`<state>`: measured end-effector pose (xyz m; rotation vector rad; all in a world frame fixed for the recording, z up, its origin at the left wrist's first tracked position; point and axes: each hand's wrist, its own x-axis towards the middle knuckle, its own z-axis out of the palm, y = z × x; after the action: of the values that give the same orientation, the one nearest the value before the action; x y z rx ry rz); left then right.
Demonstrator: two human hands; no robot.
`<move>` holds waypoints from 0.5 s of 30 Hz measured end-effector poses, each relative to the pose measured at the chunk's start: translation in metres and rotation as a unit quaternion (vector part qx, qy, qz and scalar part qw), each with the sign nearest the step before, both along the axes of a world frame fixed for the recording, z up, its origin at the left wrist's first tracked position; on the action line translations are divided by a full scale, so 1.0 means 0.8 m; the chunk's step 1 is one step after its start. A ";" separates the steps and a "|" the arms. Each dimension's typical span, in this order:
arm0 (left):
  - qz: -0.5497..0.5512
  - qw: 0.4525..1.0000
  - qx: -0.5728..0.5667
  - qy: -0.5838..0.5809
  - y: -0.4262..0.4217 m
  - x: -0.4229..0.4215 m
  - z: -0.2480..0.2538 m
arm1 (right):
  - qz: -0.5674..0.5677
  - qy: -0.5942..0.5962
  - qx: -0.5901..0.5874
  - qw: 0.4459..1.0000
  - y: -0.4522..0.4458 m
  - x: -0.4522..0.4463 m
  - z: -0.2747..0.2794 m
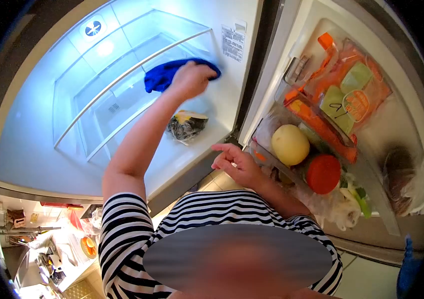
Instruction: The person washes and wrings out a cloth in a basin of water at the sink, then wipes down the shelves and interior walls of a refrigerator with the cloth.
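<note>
My left hand [191, 79] is closed on a bunched blue cloth [159, 77] inside the lit fridge. The cloth lies near the front rim of a clear glass shelf [117, 82], close to the side wall, and its edge is blurred. Below it, a plastic bag with dark and yellow contents [187, 125] rests on the fridge floor. My right hand [237, 163] hangs in front of the fridge opening, empty, index finger stretched out and the others loosely bent.
The open door [317, 25] at the right has bins with orange packages [354, 94], a pale yellow round item [290, 144], a red-lidded container [323, 174] and bagged vegetables [344, 207]. A cluttered counter [75, 271] is at the lower left, blue fabric [407, 271] at the lower right.
</note>
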<state>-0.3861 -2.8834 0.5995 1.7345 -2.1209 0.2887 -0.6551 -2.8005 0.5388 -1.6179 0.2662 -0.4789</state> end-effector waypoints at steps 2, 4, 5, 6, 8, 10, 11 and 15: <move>-0.070 0.997 -0.039 -0.005 0.040 -0.035 0.005 | 0.014 -0.006 -0.013 1.000 -0.007 0.002 0.001; 0.001 0.998 -0.060 0.014 0.059 -0.028 0.019 | 0.026 0.002 -0.035 0.999 -0.010 0.002 0.004; 0.037 0.993 -0.109 0.017 0.056 0.001 0.018 | 0.026 -0.001 -0.032 0.999 -0.011 0.002 0.001; 0.078 0.986 -0.125 0.082 0.054 0.026 0.026 | 0.025 -0.005 -0.028 0.999 -0.011 0.001 -0.001; 0.139 0.973 -0.137 0.119 0.037 0.082 0.044 | 0.024 -0.006 -0.021 0.999 -0.010 -0.003 -0.005; 0.207 0.972 -0.061 0.095 0.007 0.134 0.042 | 0.024 0.030 -0.025 0.999 -0.009 -0.010 -0.005; 0.253 0.963 0.011 0.097 -0.005 0.150 0.032 | 0.026 0.030 -0.024 0.999 -0.009 -0.013 -0.003; 0.225 0.972 0.062 0.025 -0.018 0.106 0.028 | 0.016 0.030 -0.054 0.998 -0.012 -0.027 0.006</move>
<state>-0.3015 -2.8975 0.6216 2.2630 -1.7204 0.2319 -0.6767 -2.8103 0.5437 -1.7417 0.2628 -0.4263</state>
